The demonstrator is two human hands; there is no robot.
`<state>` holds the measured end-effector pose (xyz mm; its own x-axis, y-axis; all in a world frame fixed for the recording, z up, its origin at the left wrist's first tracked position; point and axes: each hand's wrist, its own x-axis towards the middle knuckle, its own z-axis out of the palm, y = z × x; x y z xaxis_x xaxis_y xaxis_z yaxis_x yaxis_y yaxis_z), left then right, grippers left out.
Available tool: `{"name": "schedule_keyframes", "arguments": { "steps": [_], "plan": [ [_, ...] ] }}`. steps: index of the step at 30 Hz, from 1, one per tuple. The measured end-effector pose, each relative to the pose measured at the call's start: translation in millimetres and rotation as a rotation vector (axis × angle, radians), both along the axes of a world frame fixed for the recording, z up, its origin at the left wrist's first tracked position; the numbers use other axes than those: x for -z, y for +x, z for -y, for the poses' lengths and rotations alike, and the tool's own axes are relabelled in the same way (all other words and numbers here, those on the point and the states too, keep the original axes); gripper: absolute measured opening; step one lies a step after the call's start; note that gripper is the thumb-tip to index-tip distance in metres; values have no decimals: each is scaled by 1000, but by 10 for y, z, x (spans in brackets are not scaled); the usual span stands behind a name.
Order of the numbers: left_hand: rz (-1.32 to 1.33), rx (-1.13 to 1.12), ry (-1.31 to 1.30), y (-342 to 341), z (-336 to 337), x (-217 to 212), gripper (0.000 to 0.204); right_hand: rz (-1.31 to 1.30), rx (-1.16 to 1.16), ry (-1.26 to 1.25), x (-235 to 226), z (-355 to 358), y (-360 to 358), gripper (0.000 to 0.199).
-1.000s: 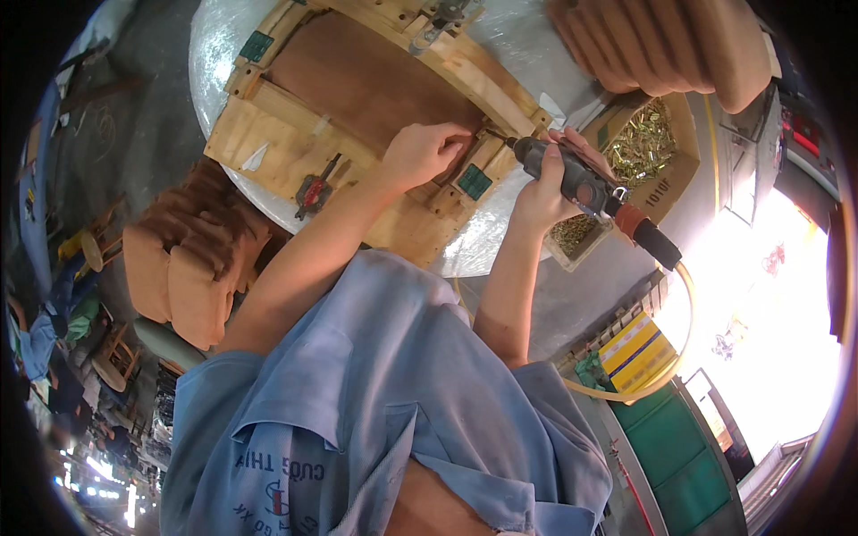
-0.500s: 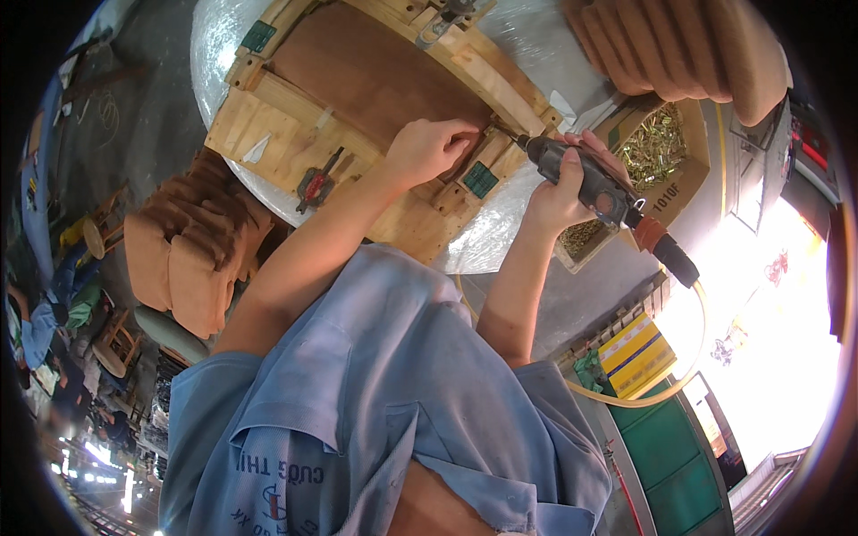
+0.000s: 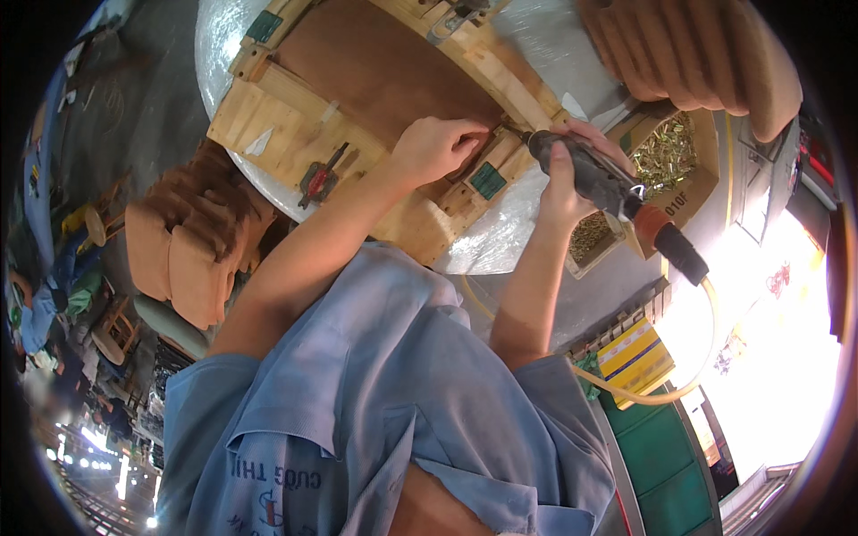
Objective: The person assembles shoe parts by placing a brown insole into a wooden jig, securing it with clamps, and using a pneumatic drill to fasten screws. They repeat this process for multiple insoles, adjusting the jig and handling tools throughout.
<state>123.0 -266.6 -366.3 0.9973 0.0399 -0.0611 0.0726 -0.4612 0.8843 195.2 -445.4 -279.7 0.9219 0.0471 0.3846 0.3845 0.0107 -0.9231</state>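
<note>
One drill (image 3: pixel 597 179), wrapped by my right fingers (image 3: pixel 559 159), points up-left lengthwise toward the wooden frame (image 3: pixel 502 82), beside my curled left fingers (image 3: pixel 466 129), whose hold I cannot tell.

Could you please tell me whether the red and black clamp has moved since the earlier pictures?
No; the clamp sits at the same spot on the wooden jig.

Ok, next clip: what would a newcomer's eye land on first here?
Probably the dark power tool in the right hand, its tip pointed at the wooden frame at upper centre. Then the glaring bright opening on the right side, and the stacked brown cushions at upper right, above a cardboard box of brass-coloured metal pieces.
</note>
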Motion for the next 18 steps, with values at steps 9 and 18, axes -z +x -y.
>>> {"name": "schedule_keyframes", "arguments": {
  "steps": [9, 18],
  "plan": [
    [-3, -21, 4, -39, 25, 28, 30, 113, -305, -151, -45, 24, 20, 46],
    [-18, -48, 11, -22, 41, 42, 26, 72, 380, -88, 15, -455, -249, 46]
  ]
}}
